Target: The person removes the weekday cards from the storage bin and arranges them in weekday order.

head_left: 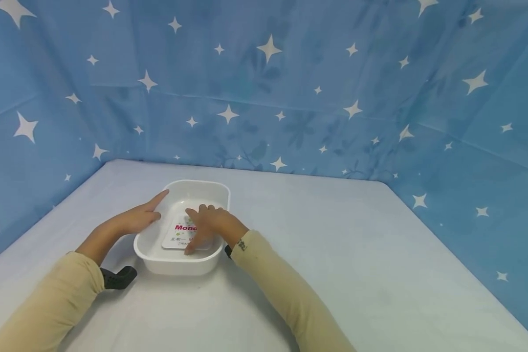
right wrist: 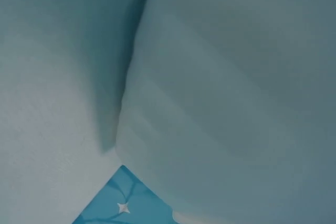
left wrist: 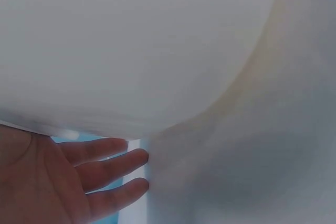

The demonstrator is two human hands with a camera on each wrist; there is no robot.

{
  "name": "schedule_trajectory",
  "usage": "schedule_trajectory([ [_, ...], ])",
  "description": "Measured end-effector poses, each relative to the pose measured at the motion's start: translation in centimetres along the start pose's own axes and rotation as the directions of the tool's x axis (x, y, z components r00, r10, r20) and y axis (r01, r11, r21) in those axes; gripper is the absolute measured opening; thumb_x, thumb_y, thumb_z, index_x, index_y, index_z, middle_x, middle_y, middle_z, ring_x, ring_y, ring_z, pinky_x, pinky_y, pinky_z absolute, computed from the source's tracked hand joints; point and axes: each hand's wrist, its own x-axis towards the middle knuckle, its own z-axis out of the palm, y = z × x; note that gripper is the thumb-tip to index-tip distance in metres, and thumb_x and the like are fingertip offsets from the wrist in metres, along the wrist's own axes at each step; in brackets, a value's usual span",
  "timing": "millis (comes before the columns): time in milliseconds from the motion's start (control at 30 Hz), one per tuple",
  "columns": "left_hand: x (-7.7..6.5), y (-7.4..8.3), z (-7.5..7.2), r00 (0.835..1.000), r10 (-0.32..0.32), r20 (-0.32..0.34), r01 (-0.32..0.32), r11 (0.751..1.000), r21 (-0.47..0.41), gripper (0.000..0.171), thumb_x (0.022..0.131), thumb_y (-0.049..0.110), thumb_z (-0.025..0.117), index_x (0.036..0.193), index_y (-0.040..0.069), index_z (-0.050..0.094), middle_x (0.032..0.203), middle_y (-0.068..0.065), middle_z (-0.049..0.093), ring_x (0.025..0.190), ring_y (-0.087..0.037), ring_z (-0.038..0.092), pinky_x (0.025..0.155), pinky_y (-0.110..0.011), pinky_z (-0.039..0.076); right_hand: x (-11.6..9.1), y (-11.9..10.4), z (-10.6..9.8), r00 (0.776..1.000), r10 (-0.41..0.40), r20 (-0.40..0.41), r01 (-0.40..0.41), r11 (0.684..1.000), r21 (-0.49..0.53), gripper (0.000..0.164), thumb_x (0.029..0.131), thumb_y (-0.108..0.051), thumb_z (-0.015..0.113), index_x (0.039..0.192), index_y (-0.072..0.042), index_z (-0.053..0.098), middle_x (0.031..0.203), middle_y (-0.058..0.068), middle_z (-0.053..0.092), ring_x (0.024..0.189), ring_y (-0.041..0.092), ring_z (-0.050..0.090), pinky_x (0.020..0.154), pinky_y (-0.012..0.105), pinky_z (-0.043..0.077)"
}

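Note:
A white plastic basin (head_left: 180, 266) stands on the table, left of the middle. Inside it lies a white card (head_left: 174, 239) printed with "Mond" in red and partly covered by a hand. My left hand (head_left: 136, 218) holds the basin's left rim, thumb on the inner side and index finger stretched along the rim. In the left wrist view, the other fingers (left wrist: 113, 170) extend outside the basin wall. Over the card, my right hand (head_left: 209, 225) is spread wide, with thumb near the card's front edge and fingers toward the back. It looks slightly blurred.
A white cloth covers the table (head_left: 334, 254). Behind it and at both sides hangs a blue curtain (head_left: 255, 83) with white stars. A black strap piece (head_left: 120, 277) sticks out at the left wrist. The right wrist view mostly shows a pale blurred surface.

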Motion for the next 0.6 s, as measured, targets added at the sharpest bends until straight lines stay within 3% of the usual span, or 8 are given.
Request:
schedule_trajectory([
  [100,0.13,-0.08,0.01,1.000,0.004,-0.006,-0.004,1.000,-0.001,0.065,0.090,0.008,0.031,0.144,-0.002,-0.003,0.146,-0.034,-0.001,0.132,-0.054,0.004,0.104,-0.065,0.007,0.17,0.11,-0.18,1.000,-0.008,-0.014,0.008,1.000,-0.013,0.103,0.064,-0.060,0.070,0.146,-0.035,0.013,0.140,-0.001,0.031,0.124,0.016,0.032,0.104,0.035,0.032],
  [300,0.12,-0.27,0.31,1.000,0.008,-0.006,-0.008,1.000,-0.024,0.065,0.089,0.005,0.031,0.144,-0.004,-0.003,0.145,-0.035,-0.002,0.132,-0.054,0.003,0.105,-0.064,0.006,0.60,0.03,-0.29,0.997,0.038,0.072,-0.045,0.995,0.090,0.107,0.063,-0.056,0.074,0.146,-0.034,0.011,0.150,-0.001,0.022,0.134,0.019,0.026,0.110,0.038,0.027],
  [433,0.06,-0.18,0.34,1.000,0.003,-0.011,-0.003,1.000,-0.009,0.064,0.089,0.005,0.030,0.144,-0.003,-0.002,0.146,-0.035,0.000,0.132,-0.054,0.005,0.106,-0.063,0.008,0.73,0.03,-0.38,0.998,0.035,0.057,-0.038,0.998,0.047,0.106,0.062,-0.059,0.074,0.146,-0.034,0.014,0.147,0.000,0.024,0.128,0.018,0.030,0.106,0.038,0.031],
  [600,-0.01,0.24,0.13,1.000,-0.007,-0.011,0.007,1.000,0.005,0.064,0.090,0.006,0.030,0.144,-0.003,-0.003,0.146,-0.035,0.001,0.132,-0.053,0.006,0.106,-0.063,0.009,0.73,0.25,-0.59,0.996,0.044,0.075,-0.053,0.992,0.116,0.106,0.063,-0.055,0.075,0.146,-0.034,0.012,0.147,-0.001,0.024,0.130,0.017,0.032,0.105,0.038,0.034],
])
